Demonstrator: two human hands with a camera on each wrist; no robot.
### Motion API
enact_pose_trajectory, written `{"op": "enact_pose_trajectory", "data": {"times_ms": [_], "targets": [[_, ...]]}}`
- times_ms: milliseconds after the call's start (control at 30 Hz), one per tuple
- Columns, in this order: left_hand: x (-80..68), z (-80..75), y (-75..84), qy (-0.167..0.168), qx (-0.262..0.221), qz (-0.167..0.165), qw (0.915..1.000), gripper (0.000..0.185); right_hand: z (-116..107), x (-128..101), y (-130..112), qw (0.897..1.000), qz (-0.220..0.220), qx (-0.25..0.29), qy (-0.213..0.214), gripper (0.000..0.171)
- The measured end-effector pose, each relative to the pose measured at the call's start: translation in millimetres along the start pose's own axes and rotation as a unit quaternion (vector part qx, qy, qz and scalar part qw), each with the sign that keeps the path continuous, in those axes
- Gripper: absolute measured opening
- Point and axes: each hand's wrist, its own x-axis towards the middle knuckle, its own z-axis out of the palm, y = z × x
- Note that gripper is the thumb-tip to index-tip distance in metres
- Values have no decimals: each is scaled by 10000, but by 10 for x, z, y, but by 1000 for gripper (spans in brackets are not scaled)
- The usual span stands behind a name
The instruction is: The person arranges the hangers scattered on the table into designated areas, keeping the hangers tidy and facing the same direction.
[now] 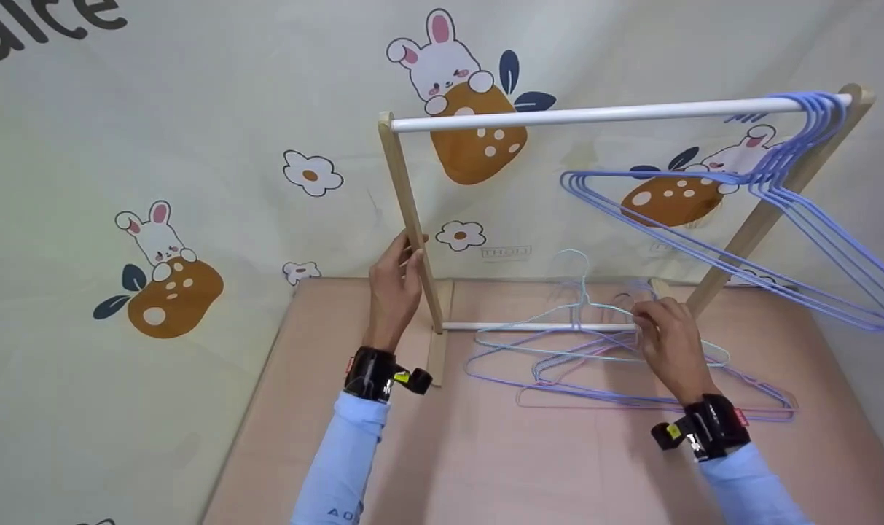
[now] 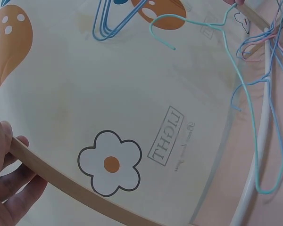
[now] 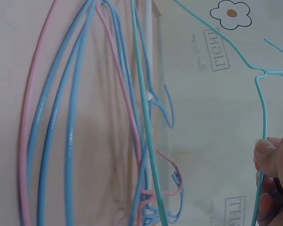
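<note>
My left hand holds the left wooden upright of a clothes rack, thumb on one side and fingers on the other, as the left wrist view also shows. In my right hand a mint-green wire hanger is pinched by its right shoulder, its hook pointing up. The right wrist view has thumb and fingers closed round the green wire. Below and behind it, blue and pink hangers lie in an overlapping pile on the table.
Several blue hangers hang bunched at the right end of the rack's white top bar. A lower white bar joins the uprights. The pink-covered table meets a patterned backdrop behind.
</note>
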Motion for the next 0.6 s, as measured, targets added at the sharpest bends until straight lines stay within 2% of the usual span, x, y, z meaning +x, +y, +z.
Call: {"op": "enact_pose_trajectory", "data": {"times_ms": [600], "targets": [[-6,-1,15,-59,11,-106,9999,30,-229,193,-182,9985,-13,69,546,15]]}}
